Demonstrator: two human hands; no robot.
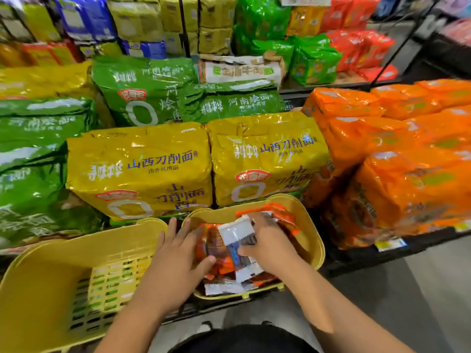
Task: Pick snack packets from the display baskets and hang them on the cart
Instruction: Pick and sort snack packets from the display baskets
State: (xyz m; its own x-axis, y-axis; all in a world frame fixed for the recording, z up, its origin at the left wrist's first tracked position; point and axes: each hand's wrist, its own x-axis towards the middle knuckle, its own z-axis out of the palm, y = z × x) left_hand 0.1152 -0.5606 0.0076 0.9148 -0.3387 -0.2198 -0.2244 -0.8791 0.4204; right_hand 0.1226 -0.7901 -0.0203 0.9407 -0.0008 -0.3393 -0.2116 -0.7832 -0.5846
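Note:
Both my hands reach into a small yellow basket [312,233] filled with orange and white snack packets [221,289]. My right hand [267,240] grips a white-topped packet [238,234] between thumb and fingers, lifting its top edge above the pile. My left hand [178,253] lies over the basket's left rim with fingers straight, the thumb touching the orange packets [209,245]. No cart is in view.
A larger yellow slotted basket [63,281] stands to the left with no packets visible in it. Behind the baskets lie big yellow [142,169], green [38,154] and orange [407,179] noodle multipacks. Grey floor shows at lower right.

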